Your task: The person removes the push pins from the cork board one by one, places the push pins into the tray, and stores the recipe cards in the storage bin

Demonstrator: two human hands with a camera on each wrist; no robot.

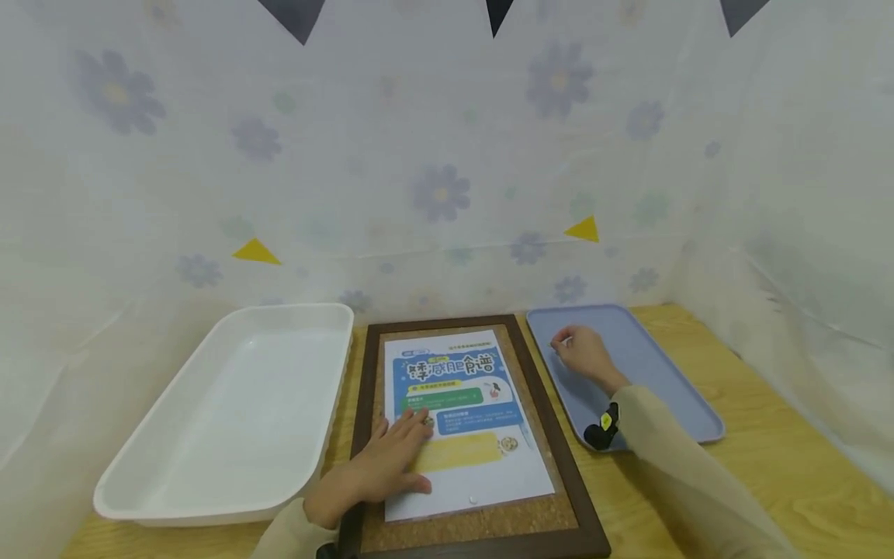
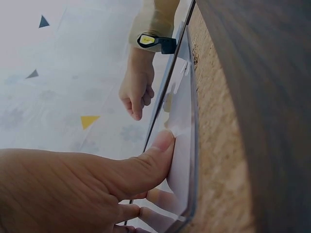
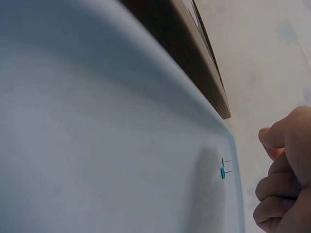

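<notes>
A printed poster sheet with a clear glossy border lies on a cork board in a dark brown frame. My left hand rests on the sheet's lower left part, fingers spread and thumb apart. In the left wrist view, the sheet stands slightly off the cork near the thumb. Over the far left part of a blue tray, my right hand has its fingers curled, thumb near the index finger. I cannot tell whether something small is between them. Two teal thumbtacks lie on the tray near its edge.
A deep white tray stands left of the board. All three sit on a wood-grain table. A pale flowered sheet curtain hangs behind and at both sides.
</notes>
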